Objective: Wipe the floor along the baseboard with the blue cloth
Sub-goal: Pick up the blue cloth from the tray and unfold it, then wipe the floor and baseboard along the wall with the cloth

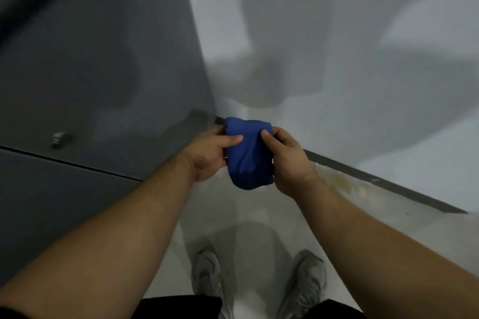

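A folded blue cloth (248,153) hangs in the air in front of me, held from both sides. My left hand (210,154) grips its left edge with the thumb on top. My right hand (287,160) pinches its right edge. Both hands are well above the pale floor (259,210). A dark baseboard (383,181) runs along the foot of the white wall (337,59), from the corner behind the cloth out to the right. A yellowish stain (339,179) lies on the floor beside the baseboard.
A dark grey panel or door (90,59) fills the left side, with a small metal fitting (61,138) on it. My two grey shoes (207,274) (308,280) stand on the floor below my arms. Shadows fall on the wall.
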Demonstrator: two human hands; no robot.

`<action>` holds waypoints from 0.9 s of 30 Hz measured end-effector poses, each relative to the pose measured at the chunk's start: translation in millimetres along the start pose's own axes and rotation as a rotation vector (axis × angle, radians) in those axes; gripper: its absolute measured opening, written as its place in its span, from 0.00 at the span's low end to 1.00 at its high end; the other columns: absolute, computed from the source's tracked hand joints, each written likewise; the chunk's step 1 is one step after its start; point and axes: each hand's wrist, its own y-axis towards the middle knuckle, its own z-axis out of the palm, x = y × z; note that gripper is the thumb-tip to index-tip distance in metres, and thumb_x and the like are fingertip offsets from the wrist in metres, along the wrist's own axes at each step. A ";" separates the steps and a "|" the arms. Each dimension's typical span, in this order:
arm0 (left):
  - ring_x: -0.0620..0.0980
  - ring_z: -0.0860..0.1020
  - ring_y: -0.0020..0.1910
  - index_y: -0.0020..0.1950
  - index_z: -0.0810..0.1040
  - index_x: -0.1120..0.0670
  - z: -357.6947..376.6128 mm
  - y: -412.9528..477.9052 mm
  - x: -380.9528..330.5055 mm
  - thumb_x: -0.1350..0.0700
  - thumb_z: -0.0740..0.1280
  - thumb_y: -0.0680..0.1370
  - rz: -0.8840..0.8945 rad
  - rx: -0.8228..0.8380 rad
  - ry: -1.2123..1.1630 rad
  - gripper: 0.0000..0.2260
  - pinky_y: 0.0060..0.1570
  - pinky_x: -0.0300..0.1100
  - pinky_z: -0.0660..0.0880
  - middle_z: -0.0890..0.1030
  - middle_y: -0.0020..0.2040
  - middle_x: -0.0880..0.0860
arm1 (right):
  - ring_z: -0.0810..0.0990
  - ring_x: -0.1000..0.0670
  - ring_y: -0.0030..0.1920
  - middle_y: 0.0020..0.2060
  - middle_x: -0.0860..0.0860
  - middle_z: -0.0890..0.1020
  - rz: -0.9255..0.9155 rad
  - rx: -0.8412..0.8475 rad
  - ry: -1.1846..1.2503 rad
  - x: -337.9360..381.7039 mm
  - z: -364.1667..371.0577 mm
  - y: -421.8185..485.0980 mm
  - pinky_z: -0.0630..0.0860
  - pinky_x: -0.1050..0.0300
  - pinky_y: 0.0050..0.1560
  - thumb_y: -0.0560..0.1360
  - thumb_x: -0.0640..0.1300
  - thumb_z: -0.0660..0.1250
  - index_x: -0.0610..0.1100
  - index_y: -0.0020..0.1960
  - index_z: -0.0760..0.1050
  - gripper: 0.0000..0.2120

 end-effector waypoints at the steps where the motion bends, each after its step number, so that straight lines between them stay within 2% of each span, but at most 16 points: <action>1: 0.58 0.82 0.65 0.71 0.76 0.55 -7.9 17.5 25.7 0.60 0.68 0.81 0.002 -0.014 0.005 0.18 0.64 0.57 0.79 0.83 0.66 0.57 | 0.83 0.41 0.58 0.53 0.46 0.86 0.022 -0.012 0.018 -29.1 -4.0 11.8 0.80 0.39 0.59 0.80 0.50 0.68 0.46 0.56 0.80 0.10; 6: 0.54 0.85 0.59 0.67 0.76 0.54 -44.9 112.3 150.4 0.62 0.73 0.78 0.022 -0.135 -0.001 0.19 0.54 0.50 0.83 0.84 0.63 0.56 | 0.83 0.41 0.57 0.54 0.48 0.85 0.087 -0.095 0.092 -163.9 -28.5 77.6 0.81 0.37 0.57 0.82 0.52 0.63 0.51 0.59 0.79 0.09; 10: 0.53 0.84 0.61 0.70 0.76 0.52 -64.5 177.0 232.4 0.64 0.72 0.78 -0.007 -0.097 -0.009 0.21 0.58 0.51 0.82 0.85 0.63 0.53 | 0.83 0.43 0.57 0.60 0.49 0.81 0.118 -0.121 0.107 -249.0 -57.0 127.7 0.83 0.38 0.54 0.83 0.50 0.62 0.58 0.66 0.74 0.12; 15: 0.52 0.80 0.66 0.68 0.74 0.42 -71.4 239.5 295.0 0.67 0.71 0.77 0.055 -0.106 0.135 0.27 0.67 0.58 0.78 0.82 0.66 0.49 | 0.83 0.45 0.57 0.62 0.50 0.81 0.138 -0.115 0.100 -326.4 -92.9 175.1 0.84 0.52 0.41 0.81 0.38 0.64 0.58 0.75 0.65 0.27; 17: 0.51 0.78 0.68 0.70 0.73 0.43 -71.9 256.1 303.5 0.71 0.68 0.76 0.063 -0.084 0.195 0.30 0.69 0.59 0.76 0.80 0.69 0.48 | 0.81 0.46 0.59 0.65 0.50 0.79 0.120 -0.132 0.053 -341.4 -104.9 187.7 0.84 0.51 0.44 0.79 0.33 0.64 0.59 0.77 0.63 0.32; 20: 0.50 0.76 0.70 0.70 0.73 0.41 -65.6 271.6 300.2 0.71 0.67 0.77 0.095 -0.090 0.282 0.30 0.68 0.54 0.76 0.78 0.71 0.47 | 0.79 0.46 0.63 0.68 0.51 0.76 0.088 -0.157 0.008 -343.9 -115.2 201.9 0.83 0.43 0.56 0.77 0.28 0.63 0.60 0.76 0.63 0.37; 22: 0.51 0.77 0.69 0.73 0.72 0.45 -59.3 284.5 296.8 0.70 0.67 0.77 0.119 -0.124 0.327 0.29 0.68 0.54 0.76 0.78 0.72 0.51 | 0.79 0.49 0.62 0.67 0.53 0.77 0.042 -0.196 -0.019 -339.7 -116.6 213.0 0.83 0.49 0.56 0.77 0.28 0.63 0.60 0.76 0.63 0.37; 24: 0.54 0.78 0.67 0.74 0.71 0.51 -57.7 299.5 300.0 0.69 0.67 0.77 0.118 -0.201 0.432 0.27 0.69 0.52 0.76 0.79 0.68 0.53 | 0.79 0.51 0.60 0.67 0.51 0.77 0.003 -0.253 -0.231 -339.3 -116.7 225.6 0.81 0.52 0.55 0.78 0.31 0.65 0.57 0.77 0.62 0.35; 27: 0.55 0.78 0.65 0.72 0.73 0.51 -65.9 314.5 311.6 0.64 0.69 0.78 0.101 -0.298 0.689 0.23 0.64 0.44 0.73 0.80 0.63 0.52 | 0.77 0.46 0.64 0.68 0.48 0.75 -0.034 -0.404 -0.864 -349.7 -120.3 239.3 0.77 0.49 0.62 0.78 0.40 0.68 0.52 0.76 0.65 0.29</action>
